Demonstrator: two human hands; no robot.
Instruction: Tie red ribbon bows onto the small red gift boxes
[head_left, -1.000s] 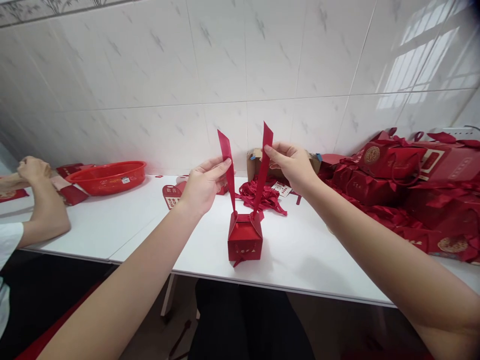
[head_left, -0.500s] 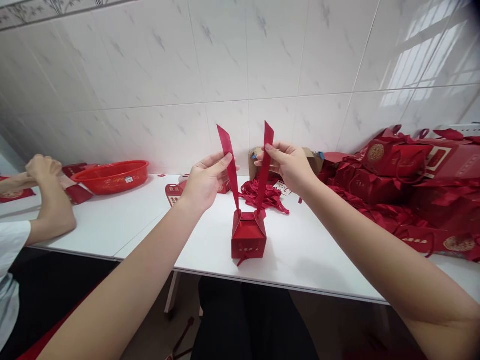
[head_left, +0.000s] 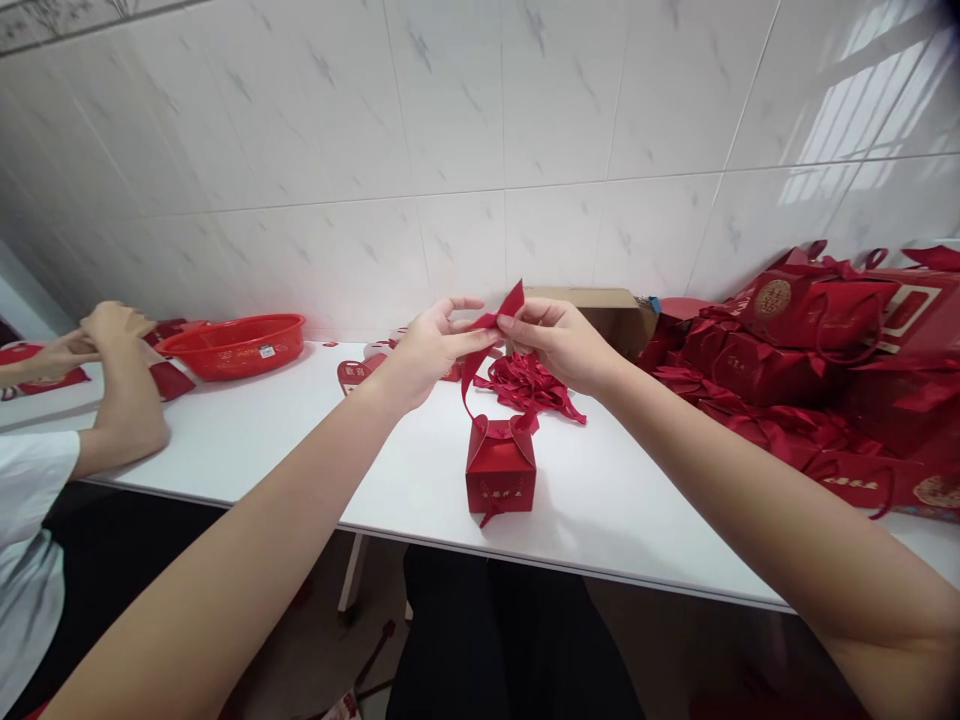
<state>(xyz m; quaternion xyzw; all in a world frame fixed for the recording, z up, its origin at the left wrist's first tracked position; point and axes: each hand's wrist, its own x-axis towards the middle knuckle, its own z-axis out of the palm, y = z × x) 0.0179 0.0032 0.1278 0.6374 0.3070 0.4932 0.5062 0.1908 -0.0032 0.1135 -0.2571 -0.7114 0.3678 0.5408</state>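
Ribbon [head_left: 513, 303] is what I handle, above a small red box [head_left: 501, 478] upright on the table [head_left: 600, 510], near its front edge. Left to right through the head view, I see a co-worker's hands [head_left: 112, 325], then a red basin [head_left: 232, 350], well apart from my work. My left hand [head_left: 429, 362] has its fingers spread around the band; I cannot tell how firmly they grip. One length curves down from there to the box's left side, so I'd want it flat, with an even, gentle pull; a hard tug could tip or drag so light a box. My right hand [head_left: 564, 345] pinches the band between thumb and fingertip; I'd hold that crossing snug, clear of twists. Loose ribbons [head_left: 534, 385] lie just behind the box, so I'd avoid snagging them.
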